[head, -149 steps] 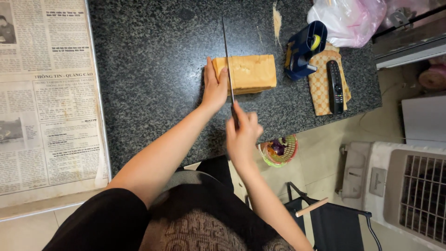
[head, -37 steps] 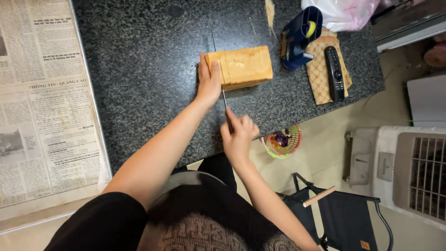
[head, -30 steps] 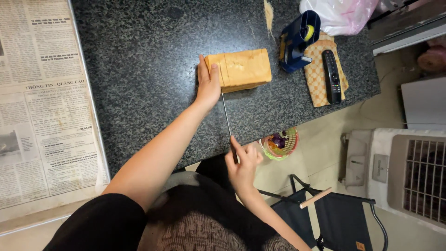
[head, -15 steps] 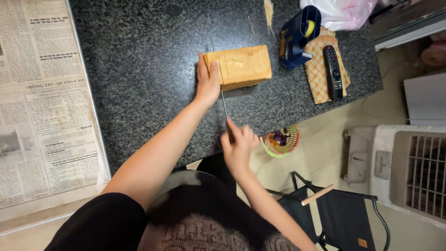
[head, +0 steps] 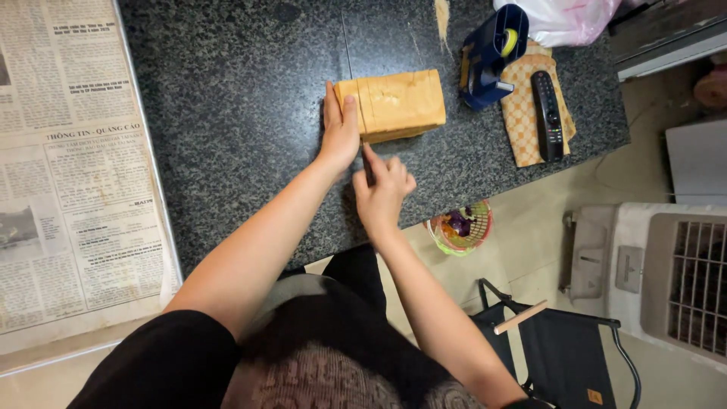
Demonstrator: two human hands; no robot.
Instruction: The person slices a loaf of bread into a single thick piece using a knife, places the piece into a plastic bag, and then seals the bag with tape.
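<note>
One slice nearly parted from the loaf

One thin slice is marked off at the left end of the bread loaf (head: 394, 104), which lies on the dark speckled surface (head: 235, 113). That end is pressed by the left hand (head: 340, 130), fingers laid flat over it. A knife (head: 350, 60) is gripped by the right hand (head: 382, 189), its blade sunk into the cut. Most of the loaf remains unsliced. A remote control (head: 547, 113) is seen nearby on a checked cloth (head: 522, 125).

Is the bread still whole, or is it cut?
Partly cut. The bread loaf shows a slice line near its left end, where the left hand steadies it; the right hand holds the knife.
</note>
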